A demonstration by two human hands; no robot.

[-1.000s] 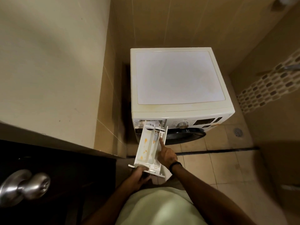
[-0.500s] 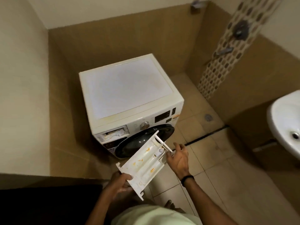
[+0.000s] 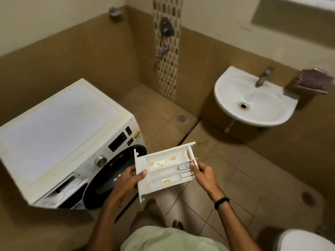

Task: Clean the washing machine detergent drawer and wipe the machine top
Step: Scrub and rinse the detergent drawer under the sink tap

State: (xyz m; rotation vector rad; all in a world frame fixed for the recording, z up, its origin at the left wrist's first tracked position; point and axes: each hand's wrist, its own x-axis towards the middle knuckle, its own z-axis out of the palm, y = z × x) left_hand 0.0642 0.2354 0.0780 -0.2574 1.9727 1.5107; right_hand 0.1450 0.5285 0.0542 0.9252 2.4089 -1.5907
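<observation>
The white detergent drawer [image 3: 165, 166] is out of the machine and held level in front of me, with orange stains in its compartments. My left hand [image 3: 129, 180] grips its front-panel end, thumb on the rim. My right hand [image 3: 202, 173] pinches the far end by the small inserts. The white washing machine [image 3: 59, 127] stands at the left, its top bare and its drawer slot [image 3: 63, 188] gaping at the lower left of the front panel.
A white wall basin [image 3: 253, 98] with a tap hangs at the right, a dark striped cloth [image 3: 312, 82] on a ledge beside it. A floor drain [image 3: 181, 118] lies in the tiled floor. A toilet rim [image 3: 308, 240] shows at the bottom right. My bare feet stand below the drawer.
The drawer has come fully out of the machine and swung right, away from the slot. My view has turned right, so the basin now shows. Both hands stayed on the drawer's ends.
</observation>
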